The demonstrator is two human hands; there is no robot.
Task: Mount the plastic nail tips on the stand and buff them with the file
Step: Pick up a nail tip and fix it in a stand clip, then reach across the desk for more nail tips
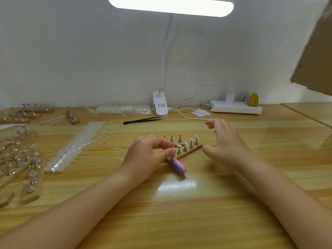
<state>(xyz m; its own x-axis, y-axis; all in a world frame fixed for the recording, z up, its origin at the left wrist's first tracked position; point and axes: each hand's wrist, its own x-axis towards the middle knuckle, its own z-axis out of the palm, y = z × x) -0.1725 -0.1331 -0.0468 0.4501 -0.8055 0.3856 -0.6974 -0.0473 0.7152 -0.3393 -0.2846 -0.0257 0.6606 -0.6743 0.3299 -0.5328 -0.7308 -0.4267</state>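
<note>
A wooden stand (195, 148) lies at the table's middle with several metal pegs, some topped by clear nail tips (191, 140). My left hand (147, 157) sits over the stand's left end, and its thumb and fingers pinch a small peg with a tip at about the front left corner. A pink and purple buffing file (177, 166) lies on the table just in front of that hand. My right hand (224, 142) hovers over the stand's right end with relaxed, spread fingers and holds nothing.
Strips of loose nail tips (77, 146) lie to the left, with several more wooden stands (27, 159) at the far left. Black tweezers (142, 120), a bagged tip pack (124, 109), a clip lamp (160, 105) and a power strip (236, 106) line the back.
</note>
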